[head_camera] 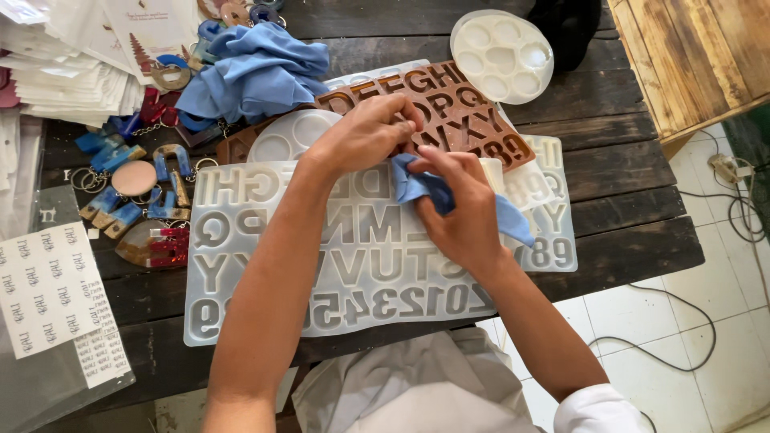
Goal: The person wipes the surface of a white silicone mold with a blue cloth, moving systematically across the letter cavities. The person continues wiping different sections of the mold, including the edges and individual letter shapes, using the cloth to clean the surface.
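My right hand grips a small blue cloth and presses it onto a large translucent white silicone mould with letter and number cavities. My left hand rests just above it, fingertips curled on the lower edge of a brown letter mould that lies further back. The two hands nearly touch at the fingertips. A second translucent letter mould sticks out to the right under the first.
A round white palette mould sits at the back, another beside my left hand. A crumpled blue cloth, resin letter keychains, paper sheets and plastic packets fill the left. A wooden bench stands right; cables cross the tiled floor.
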